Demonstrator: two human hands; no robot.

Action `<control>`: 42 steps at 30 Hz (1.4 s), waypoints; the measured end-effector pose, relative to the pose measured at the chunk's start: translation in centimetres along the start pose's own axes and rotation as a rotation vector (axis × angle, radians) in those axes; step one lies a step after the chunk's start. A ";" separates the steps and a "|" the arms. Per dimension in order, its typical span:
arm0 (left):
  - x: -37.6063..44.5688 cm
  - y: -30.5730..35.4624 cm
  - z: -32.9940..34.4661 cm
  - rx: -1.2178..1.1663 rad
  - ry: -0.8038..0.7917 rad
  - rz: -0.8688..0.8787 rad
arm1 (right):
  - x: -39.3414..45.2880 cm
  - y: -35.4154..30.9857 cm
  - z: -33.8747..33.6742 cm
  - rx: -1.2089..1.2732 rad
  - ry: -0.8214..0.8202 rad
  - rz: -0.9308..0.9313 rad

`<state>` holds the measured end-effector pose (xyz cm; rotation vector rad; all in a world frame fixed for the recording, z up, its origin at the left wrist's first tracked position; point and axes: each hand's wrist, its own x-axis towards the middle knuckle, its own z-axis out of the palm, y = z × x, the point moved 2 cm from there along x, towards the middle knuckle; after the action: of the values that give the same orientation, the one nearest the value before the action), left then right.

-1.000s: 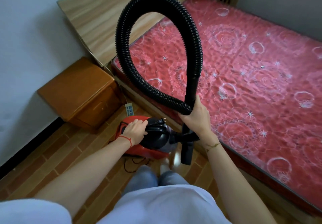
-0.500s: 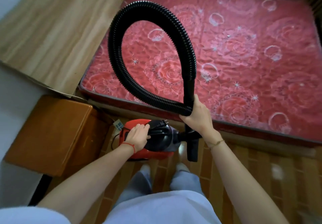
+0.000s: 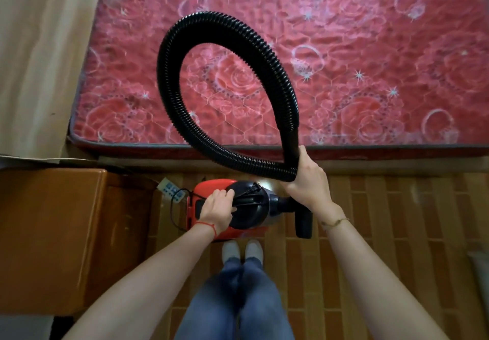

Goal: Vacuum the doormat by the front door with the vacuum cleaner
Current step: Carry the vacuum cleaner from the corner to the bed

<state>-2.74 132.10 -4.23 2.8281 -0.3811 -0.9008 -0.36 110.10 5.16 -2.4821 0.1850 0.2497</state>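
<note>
A small red and black vacuum cleaner hangs just above the floor in front of my feet. My left hand grips its top handle. Its black ribbed hose curls up in a big loop over the bed. My right hand holds the two crossing ends of that loop together, near the smooth tube. A short black nozzle points down below my right wrist. The plug lies tucked on top of the vacuum body. No doormat or door is in view.
A red quilted mattress fills the space ahead. To the left stand a brown wooden nightstand and a pale wooden headboard. A white power strip lies on the brick-pattern floor beside the vacuum.
My view has swung right and down, so the bed now lies square ahead. Both hands keep their grips on the vacuum and hose.
</note>
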 end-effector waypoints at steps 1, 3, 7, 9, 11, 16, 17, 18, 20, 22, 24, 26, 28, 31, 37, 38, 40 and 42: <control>1.1 -0.2 1.3 -0.005 -0.003 0.009 | 0.5 1.1 1.1 0.006 0.003 0.017; 2.6 -0.5 3.1 -0.012 -0.012 0.016 | 1.1 2.7 2.5 0.007 0.000 0.033; 7.3 -1.0 8.8 -0.009 -0.032 0.037 | 3.3 7.8 7.6 -0.013 -0.014 0.051; 9.6 -1.3 11.5 -0.001 -0.042 0.046 | 4.2 10.1 10.2 -0.024 -0.013 0.052; 12.0 -1.6 14.0 0.005 -0.046 0.049 | 5.2 12.2 12.6 -0.032 -0.009 0.058; 17.3 -2.7 19.7 0.003 -0.089 0.037 | 7.9 17.1 17.8 -0.069 -0.004 0.070; 18.2 -2.9 20.7 0.005 -0.092 0.039 | 8.4 18.0 18.8 -0.077 -0.002 0.073; 19.0 -3.2 21.6 0.011 -0.096 0.043 | 8.9 18.8 19.7 -0.084 0.002 0.075; 20.6 -3.5 23.1 0.015 -0.104 0.048 | 9.8 20.2 21.4 -0.086 0.013 0.089; 21.9 -3.9 24.2 0.001 -0.115 0.049 | 10.7 21.4 22.8 -0.081 0.019 0.102; 22.9 -4.2 25.1 -0.016 -0.132 0.045 | 11.3 22.4 24.1 -0.078 0.016 0.108; 23.8 -4.4 26.0 -0.026 -0.149 0.041 | 11.9 23.2 25.2 -0.076 0.017 0.112; 24.7 -4.5 26.8 -0.031 -0.168 0.038 | 12.3 24.0 26.1 -0.071 0.019 0.123; 25.7 -4.5 27.8 -0.022 -0.201 0.024 | 12.8 25.1 27.2 -0.065 0.005 0.153; 26.2 -4.7 28.4 -0.033 -0.212 0.042 | 13.8 26.0 28.1 -0.021 0.028 0.172; 26.1 -4.7 28.3 -0.040 -0.227 0.043 | 13.9 26.0 28.2 -0.003 0.025 0.174; 26.0 -4.6 28.2 -0.063 -0.278 0.031 | 13.9 26.0 28.2 0.025 0.006 0.186; 25.7 -4.8 28.0 -0.101 -0.282 0.024 | 13.8 25.9 28.1 0.030 -0.012 0.188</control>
<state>2.02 127.56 -41.92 2.6041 -0.3887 -1.2802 4.37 105.60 -34.92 -2.4346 0.4147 0.3370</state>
